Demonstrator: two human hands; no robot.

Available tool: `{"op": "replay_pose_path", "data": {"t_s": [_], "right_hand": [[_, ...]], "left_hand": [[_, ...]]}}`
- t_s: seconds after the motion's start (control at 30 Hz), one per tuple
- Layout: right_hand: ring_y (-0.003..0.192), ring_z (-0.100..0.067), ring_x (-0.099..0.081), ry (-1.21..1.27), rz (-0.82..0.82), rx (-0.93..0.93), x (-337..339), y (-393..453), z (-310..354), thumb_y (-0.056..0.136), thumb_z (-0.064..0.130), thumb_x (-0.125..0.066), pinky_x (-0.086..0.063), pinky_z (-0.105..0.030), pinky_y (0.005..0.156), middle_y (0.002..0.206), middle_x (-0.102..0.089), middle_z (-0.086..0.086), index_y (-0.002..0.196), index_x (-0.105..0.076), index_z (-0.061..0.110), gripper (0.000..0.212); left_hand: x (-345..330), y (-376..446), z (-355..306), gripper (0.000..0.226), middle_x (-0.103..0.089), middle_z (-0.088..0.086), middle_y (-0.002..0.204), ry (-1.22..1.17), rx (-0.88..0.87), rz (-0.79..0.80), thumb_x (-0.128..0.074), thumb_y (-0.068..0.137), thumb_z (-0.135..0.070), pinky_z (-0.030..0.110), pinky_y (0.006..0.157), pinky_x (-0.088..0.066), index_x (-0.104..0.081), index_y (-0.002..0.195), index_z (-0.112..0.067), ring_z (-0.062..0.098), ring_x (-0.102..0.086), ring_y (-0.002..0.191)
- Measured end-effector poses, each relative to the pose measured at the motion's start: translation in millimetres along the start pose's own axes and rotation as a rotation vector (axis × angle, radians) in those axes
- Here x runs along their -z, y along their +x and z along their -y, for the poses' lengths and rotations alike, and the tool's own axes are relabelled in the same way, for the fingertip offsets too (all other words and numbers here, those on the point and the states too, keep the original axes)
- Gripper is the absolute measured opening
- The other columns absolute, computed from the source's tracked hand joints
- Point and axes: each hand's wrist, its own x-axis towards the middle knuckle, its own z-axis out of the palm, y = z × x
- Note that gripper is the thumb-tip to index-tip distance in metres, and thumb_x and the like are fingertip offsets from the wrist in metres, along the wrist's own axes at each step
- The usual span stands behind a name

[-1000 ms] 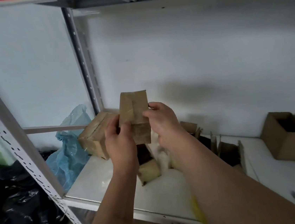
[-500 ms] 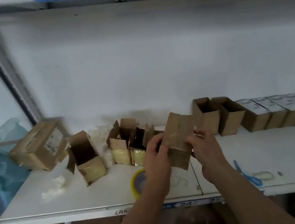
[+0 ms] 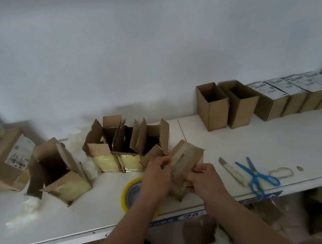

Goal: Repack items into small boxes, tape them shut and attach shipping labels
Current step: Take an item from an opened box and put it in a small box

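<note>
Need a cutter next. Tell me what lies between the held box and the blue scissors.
Head view: a utility knife lies on the shelf between the held box and the blue scissors.

The small box (image 3: 185, 165) held at centre is plain brown cardboard, its face glossed with clear tape. At ten o'clock, the opened boxes (image 3: 118, 144) are brown with pale yellow taped lower faces. At nine o'clock a brown carton (image 3: 2, 160) carries a white label with black print. At seven o'clock of the held box lies a yellow tape roll (image 3: 128, 193), its core seemingly blue. At three o'clock, bright blue scissors (image 3: 256, 173). At two o'clock, brown boxes topped with white printed labels (image 3: 284, 87). The shelf (image 3: 259, 142) is white.
</note>
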Motion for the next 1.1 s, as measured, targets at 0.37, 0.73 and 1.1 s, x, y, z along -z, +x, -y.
{"op": "replay_pose_path", "data": {"t_s": [0.37, 0.73, 1.1], "right_hand": [[0.09, -0.018, -0.07, -0.296, 0.251, -0.043, 36.0, 25.5, 36.0, 0.097, 0.028, -0.057, -0.055, -0.034, 0.083, 0.099, -0.073, -0.004, 0.103, -0.065, 0.013, 0.018], [0.112, -0.023, -0.049, -1.402, -0.134, 0.167, 86.6, 85.0, -4.7, 0.099, 0.033, -0.044, -0.042, -0.031, 0.087, 0.123, -0.049, -0.007, 0.124, -0.049, 0.016, 0.03], [0.072, -0.012, -0.055, -1.401, -0.17, 0.245, 81.1, 76.0, -5.1, 0.098, 0.021, -0.045, -0.034, -0.024, 0.053, 0.085, -0.053, 0.003, 0.099, -0.041, 0.018, 0.006]], "left_hand": [[22.4, 26.4, 10.4, 0.096, -0.021, -0.011, 0.155, 0.485, -0.138, 0.218, -0.073, 0.076, -0.056, 0.043, 0.11, -0.038, -0.022, 0.153, -0.028, 0.016, -0.033, 0.135], [35.7, 32.3, 7.5, 0.09, -0.016, -0.011, 0.159, 0.564, -0.167, 0.261, -0.072, 0.079, -0.038, 0.038, 0.116, -0.025, -0.021, 0.153, -0.031, 0.019, -0.016, 0.143], [38.7, 41.5, 2.0, 0.089, -0.016, -0.012, 0.157, 0.509, -0.179, 0.324, -0.073, 0.077, -0.026, 0.037, 0.115, -0.022, -0.023, 0.151, -0.031, 0.014, -0.01, 0.142]]}}
